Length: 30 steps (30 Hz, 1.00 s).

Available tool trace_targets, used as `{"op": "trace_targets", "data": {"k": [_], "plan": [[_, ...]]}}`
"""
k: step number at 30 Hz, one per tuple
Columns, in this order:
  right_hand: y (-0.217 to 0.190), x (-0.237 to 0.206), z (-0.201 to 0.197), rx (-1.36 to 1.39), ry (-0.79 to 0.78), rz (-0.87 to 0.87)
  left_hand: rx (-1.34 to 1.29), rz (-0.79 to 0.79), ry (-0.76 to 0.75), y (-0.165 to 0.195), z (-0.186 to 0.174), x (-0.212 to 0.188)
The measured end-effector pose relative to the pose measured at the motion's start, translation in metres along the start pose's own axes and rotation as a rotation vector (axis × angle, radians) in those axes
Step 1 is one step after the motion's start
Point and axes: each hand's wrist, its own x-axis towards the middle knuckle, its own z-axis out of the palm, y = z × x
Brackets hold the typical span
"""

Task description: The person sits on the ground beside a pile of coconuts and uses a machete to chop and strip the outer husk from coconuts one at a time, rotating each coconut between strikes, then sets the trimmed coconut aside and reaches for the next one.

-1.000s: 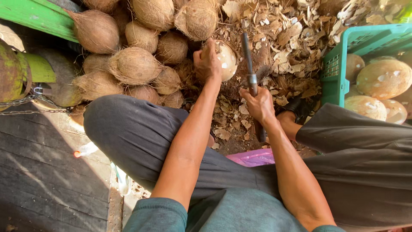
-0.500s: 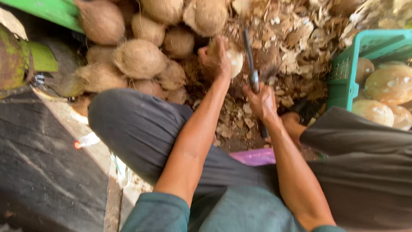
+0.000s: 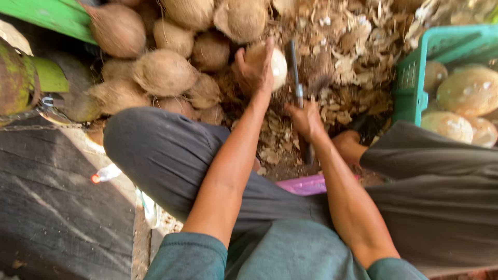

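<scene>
Knees up in dark trousers (image 3: 171, 155) nearest the camera, teal sleeves at bottom edge, pink plastic piece (image 3: 306, 184) between the legs. Small plastic bottle (image 3: 106, 173) with red cap on the ground near left. Right hand (image 3: 306, 118) closed around the handle of a knife (image 3: 295, 78), blade pointing away, upright over the husk scraps (image 3: 353, 57). Left hand (image 3: 254, 70) further out, fingers wrapped over a partly peeled coconut (image 3: 275, 65), pale flesh showing on its right side, just left of the blade; contact between blade and nut unclear due to blur. Pile of brown husked coconuts (image 3: 166, 72) far left. Green crate (image 3: 415, 88) far right holding peeled pale coconuts (image 3: 467, 91).
</scene>
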Motion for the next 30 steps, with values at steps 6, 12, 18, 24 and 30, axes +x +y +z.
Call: {"op": "trace_targets", "data": {"k": [6,12,18,24,30], "plan": [[-0.026,-0.013,-0.023,0.105,0.096,-0.102,-0.120,-0.257,-0.244,-0.002,-0.011,0.005],[-0.015,-0.013,-0.013,-0.146,0.108,-0.148,-0.015,-0.325,-0.212,-0.015,0.000,0.001],[-0.029,-0.020,-0.015,0.070,-0.013,-0.026,-0.047,0.142,-0.377,-0.030,-0.004,0.023],[-0.048,-0.029,-0.038,0.064,0.094,-0.182,-0.228,-0.578,-0.120,-0.007,0.002,0.000],[-0.036,-0.023,-0.026,-0.066,0.094,-0.194,-0.084,-0.227,-0.258,-0.004,0.007,0.011]]}}
